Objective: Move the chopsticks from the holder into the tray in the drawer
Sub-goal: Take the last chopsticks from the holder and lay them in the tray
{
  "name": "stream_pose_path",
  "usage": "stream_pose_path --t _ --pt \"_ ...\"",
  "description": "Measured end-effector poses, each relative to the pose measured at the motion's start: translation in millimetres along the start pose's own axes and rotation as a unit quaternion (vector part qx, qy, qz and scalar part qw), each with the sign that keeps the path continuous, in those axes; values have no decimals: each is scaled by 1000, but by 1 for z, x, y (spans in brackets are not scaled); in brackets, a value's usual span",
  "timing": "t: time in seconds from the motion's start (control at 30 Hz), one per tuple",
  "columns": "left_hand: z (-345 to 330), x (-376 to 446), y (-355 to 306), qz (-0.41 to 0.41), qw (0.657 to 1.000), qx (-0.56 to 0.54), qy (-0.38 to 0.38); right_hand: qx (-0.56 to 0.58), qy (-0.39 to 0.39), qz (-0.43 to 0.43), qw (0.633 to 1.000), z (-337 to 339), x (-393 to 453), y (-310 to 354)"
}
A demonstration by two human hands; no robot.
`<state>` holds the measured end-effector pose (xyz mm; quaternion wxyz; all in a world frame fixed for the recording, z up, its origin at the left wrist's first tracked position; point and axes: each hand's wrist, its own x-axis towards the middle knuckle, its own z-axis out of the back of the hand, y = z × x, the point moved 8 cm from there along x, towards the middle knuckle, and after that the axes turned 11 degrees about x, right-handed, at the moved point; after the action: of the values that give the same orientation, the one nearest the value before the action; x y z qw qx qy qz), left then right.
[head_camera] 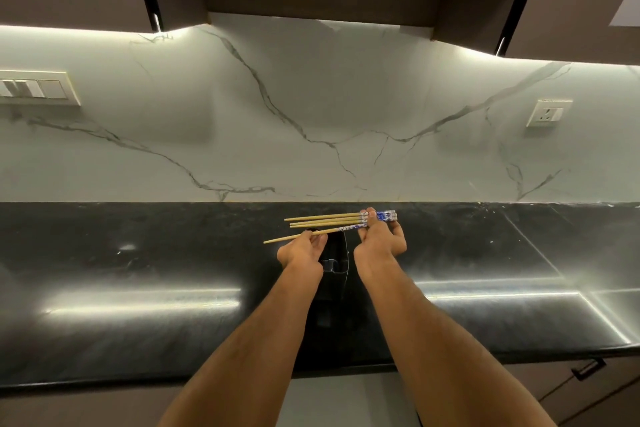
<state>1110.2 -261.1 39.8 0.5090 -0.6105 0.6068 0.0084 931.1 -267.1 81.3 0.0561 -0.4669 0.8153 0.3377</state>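
- Nearest the camera, the front edge of the dark worktop runs across the view; a cabinet front with a dark pull handle shows at the lower right. No open drawer or tray is in sight.
- Between the forearms stands a black holder, glossy and hard to separate from the dark stone; whether anything is left inside it cannot be made out.
- The left hand pinches one loose chopstick near its middle, the plain tip pointing out to the left.
- The right hand grips the bundle of chopsticks by their blue-patterned ends, the plain tips fanning leftward above the holder.
- The step in hand looks like gathering the sticks into one bunch. To do it well, lay the loose stick alongside the others with the patterned ends level, then close the right hand's fingers round all of them so none slides out on the way down to the drawer.
- Farthest back, the veined marble wall carries a switch plate at left and a socket at right, under dark cupboards.
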Motion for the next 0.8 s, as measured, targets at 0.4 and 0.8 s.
stream_pose_path --t 0.4,0.8 --pt "-32 -12 -2 -11 994 -22 107 -49 76 32 995 0 -7 -20" --pt "-22 -1 -14 -61 993 1 98 -253 162 80 951 -13 10 -11"
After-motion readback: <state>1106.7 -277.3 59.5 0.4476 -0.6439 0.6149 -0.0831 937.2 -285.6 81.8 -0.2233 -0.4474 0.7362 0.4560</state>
